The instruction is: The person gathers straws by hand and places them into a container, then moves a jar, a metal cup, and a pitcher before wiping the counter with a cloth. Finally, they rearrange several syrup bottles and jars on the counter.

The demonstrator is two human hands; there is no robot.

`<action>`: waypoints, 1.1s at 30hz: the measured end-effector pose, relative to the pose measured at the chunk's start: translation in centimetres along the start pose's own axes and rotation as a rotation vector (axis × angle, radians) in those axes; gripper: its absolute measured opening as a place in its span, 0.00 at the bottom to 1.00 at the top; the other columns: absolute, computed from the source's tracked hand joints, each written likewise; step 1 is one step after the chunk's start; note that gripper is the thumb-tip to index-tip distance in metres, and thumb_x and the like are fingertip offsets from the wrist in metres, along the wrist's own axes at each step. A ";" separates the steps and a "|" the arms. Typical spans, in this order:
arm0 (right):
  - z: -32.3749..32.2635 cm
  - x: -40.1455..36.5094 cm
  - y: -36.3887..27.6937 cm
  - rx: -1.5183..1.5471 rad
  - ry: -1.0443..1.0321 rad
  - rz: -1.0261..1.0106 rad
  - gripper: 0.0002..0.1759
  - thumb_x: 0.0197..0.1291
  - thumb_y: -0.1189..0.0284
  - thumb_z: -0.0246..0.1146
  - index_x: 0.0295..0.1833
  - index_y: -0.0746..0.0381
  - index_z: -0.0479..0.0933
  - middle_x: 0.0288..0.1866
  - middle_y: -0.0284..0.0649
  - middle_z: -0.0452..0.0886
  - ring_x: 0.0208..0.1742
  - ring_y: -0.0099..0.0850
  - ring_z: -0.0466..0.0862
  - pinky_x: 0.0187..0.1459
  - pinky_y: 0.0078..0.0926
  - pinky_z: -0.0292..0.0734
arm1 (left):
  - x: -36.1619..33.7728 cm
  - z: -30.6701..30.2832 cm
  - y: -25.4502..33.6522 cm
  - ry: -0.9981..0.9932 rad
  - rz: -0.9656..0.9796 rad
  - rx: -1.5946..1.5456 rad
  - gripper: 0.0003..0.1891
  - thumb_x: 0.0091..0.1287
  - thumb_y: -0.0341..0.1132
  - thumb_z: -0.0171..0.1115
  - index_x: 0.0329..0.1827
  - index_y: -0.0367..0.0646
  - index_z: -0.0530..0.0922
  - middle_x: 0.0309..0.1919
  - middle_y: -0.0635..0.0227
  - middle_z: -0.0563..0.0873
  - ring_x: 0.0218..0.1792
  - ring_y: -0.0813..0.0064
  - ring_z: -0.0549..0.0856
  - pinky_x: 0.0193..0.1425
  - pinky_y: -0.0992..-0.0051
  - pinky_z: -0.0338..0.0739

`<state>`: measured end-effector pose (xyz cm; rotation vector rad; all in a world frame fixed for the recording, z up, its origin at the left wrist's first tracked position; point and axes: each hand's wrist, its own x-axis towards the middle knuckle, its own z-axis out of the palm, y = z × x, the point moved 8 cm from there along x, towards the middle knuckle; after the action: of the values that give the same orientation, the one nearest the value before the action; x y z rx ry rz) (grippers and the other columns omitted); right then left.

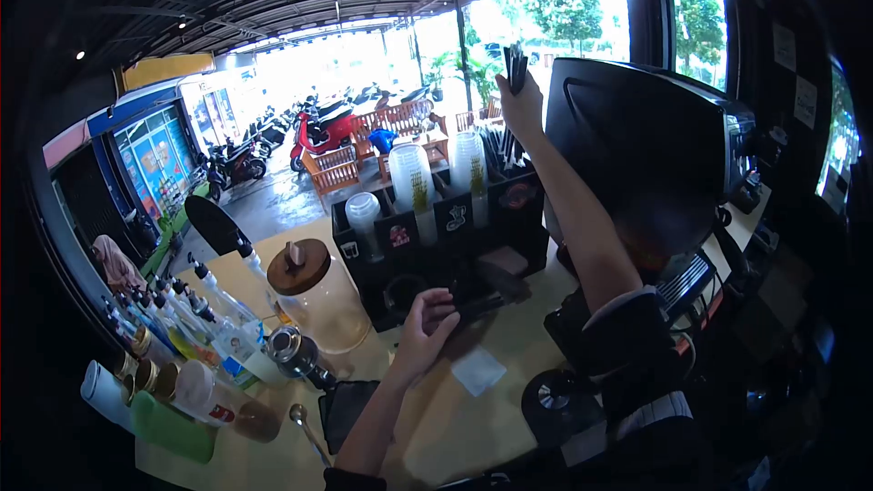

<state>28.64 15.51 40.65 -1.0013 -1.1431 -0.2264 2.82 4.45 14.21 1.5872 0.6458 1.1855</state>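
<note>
The right hand (523, 107) was raised high at the far side, its fingers closed tight around a bunch of black straws (515, 62). The bunch was clear of the organizer (455, 250), straight above the right-hand compartment where spare straws (505, 150) stood. So the bunch looked drawn out, but it had not been set down anywhere.

The left hand (426, 327) rested low at the near foot of the organizer, its fingers curled against a dark strip (482, 303). Whether they gripped it or only touched it could not be told.

Two cup stacks (411, 173) filled the organizer's middle compartments, just left of the spare straws. A jar (314, 295) with a wooden lid stood left of the organizer, and bottles (182, 314) crowded the surface (455, 432) further left. A white napkin (479, 371) lay near the left hand and a spoon (305, 423) nearer. A large black machine (646, 145) stood close on the right, hemming in the raised arm.
</note>
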 end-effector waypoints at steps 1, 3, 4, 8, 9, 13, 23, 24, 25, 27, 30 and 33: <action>0.6 0.0 1.2 0.012 -0.048 0.052 0.16 0.57 0.68 0.64 0.46 0.68 0.74 0.27 0.47 0.81 0.28 0.37 0.82 0.32 0.33 0.74 | -0.1 -0.2 -0.1 -0.009 -0.021 0.023 0.22 0.63 0.33 0.63 0.59 0.44 0.67 0.53 0.66 0.74 0.53 0.75 0.76 0.56 0.74 0.72; 1.5 -0.2 2.5 0.066 -0.031 -0.010 0.14 0.57 0.67 0.64 0.42 0.67 0.73 0.23 0.42 0.76 0.24 0.32 0.76 0.29 0.33 0.70 | 0.1 -0.7 -0.1 -0.017 -0.040 0.085 0.21 0.64 0.33 0.62 0.58 0.44 0.68 0.53 0.66 0.74 0.52 0.76 0.77 0.55 0.75 0.72; 1.9 -0.5 2.9 0.109 -0.019 -0.071 0.14 0.58 0.66 0.64 0.37 0.66 0.73 0.19 0.38 0.71 0.21 0.28 0.69 0.26 0.32 0.65 | 0.2 -1.0 -0.2 -0.014 -0.041 0.087 0.21 0.64 0.33 0.62 0.58 0.44 0.68 0.53 0.66 0.74 0.52 0.76 0.77 0.55 0.75 0.72; 3.5 -1.1 5.7 0.018 -0.122 -0.049 0.16 0.57 0.71 0.63 0.48 0.69 0.73 0.30 0.50 0.80 0.30 0.40 0.82 0.33 0.35 0.73 | 0.5 -1.1 -0.3 -0.001 -0.053 0.092 0.20 0.65 0.32 0.61 0.58 0.44 0.68 0.54 0.66 0.74 0.52 0.76 0.77 0.55 0.75 0.72; 4.2 -1.3 6.7 0.015 -0.170 -0.006 0.15 0.56 0.70 0.64 0.45 0.68 0.73 0.30 0.51 0.80 0.33 0.44 0.83 0.35 0.37 0.73 | 0.6 -1.0 -0.3 0.001 -0.051 0.091 0.20 0.65 0.31 0.60 0.58 0.44 0.68 0.54 0.66 0.74 0.53 0.76 0.77 0.55 0.75 0.72; 6.0 -2.6 9.6 0.041 -0.220 0.041 0.15 0.55 0.67 0.64 0.41 0.68 0.73 0.34 0.55 0.79 0.41 0.52 0.81 0.40 0.42 0.73 | 1.0 -0.5 -0.9 -0.027 -0.070 0.094 0.19 0.65 0.31 0.60 0.58 0.44 0.67 0.55 0.67 0.74 0.53 0.76 0.77 0.55 0.75 0.72; 4.6 -5.2 14.1 -0.290 -0.270 0.277 0.20 0.54 0.60 0.64 0.43 0.67 0.75 0.36 0.48 0.82 0.41 0.43 0.83 0.47 0.36 0.75 | 1.3 0.2 -1.0 -0.067 -0.060 0.053 0.19 0.66 0.28 0.59 0.59 0.41 0.66 0.54 0.65 0.73 0.51 0.76 0.78 0.54 0.75 0.75; 4.3 -4.9 13.8 -0.293 -0.229 0.248 0.20 0.53 0.62 0.65 0.43 0.67 0.75 0.36 0.47 0.82 0.40 0.42 0.83 0.46 0.35 0.76 | 1.3 0.3 -1.0 -0.070 -0.059 0.052 0.19 0.66 0.28 0.59 0.59 0.41 0.66 0.54 0.65 0.73 0.52 0.77 0.78 0.54 0.75 0.74; 4.7 -4.0 14.5 -0.246 -0.173 0.232 0.17 0.52 0.65 0.65 0.41 0.67 0.75 0.34 0.47 0.82 0.37 0.37 0.83 0.42 0.33 0.76 | 1.3 0.3 -1.1 -0.072 -0.058 0.054 0.19 0.66 0.28 0.59 0.59 0.41 0.66 0.54 0.65 0.73 0.52 0.77 0.78 0.54 0.75 0.74; 4.7 -3.4 14.4 -0.179 -0.205 0.233 0.20 0.50 0.66 0.65 0.44 0.68 0.73 0.38 0.51 0.81 0.43 0.43 0.82 0.47 0.37 0.75 | 1.4 0.1 -1.7 -0.061 -0.078 0.048 0.20 0.66 0.28 0.59 0.59 0.40 0.66 0.54 0.65 0.73 0.51 0.77 0.78 0.54 0.76 0.74; 5.0 -3.7 13.9 -0.109 -0.333 0.267 0.21 0.49 0.69 0.63 0.47 0.71 0.71 0.42 0.57 0.80 0.47 0.50 0.80 0.52 0.42 0.73 | 1.4 0.2 -1.8 -0.080 -0.063 0.055 0.20 0.66 0.28 0.60 0.59 0.40 0.66 0.54 0.65 0.74 0.50 0.78 0.78 0.54 0.76 0.74; 5.8 -4.2 14.9 -0.147 -0.297 0.196 0.20 0.50 0.70 0.60 0.46 0.72 0.70 0.37 0.57 0.79 0.44 0.52 0.80 0.50 0.41 0.72 | 1.5 0.3 -2.2 -0.093 -0.055 0.044 0.20 0.66 0.28 0.60 0.59 0.40 0.66 0.54 0.66 0.74 0.49 0.79 0.78 0.54 0.76 0.73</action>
<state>32.19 27.00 29.33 -1.3006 -1.2989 -0.0035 3.93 6.34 12.76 1.6416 0.6544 1.0571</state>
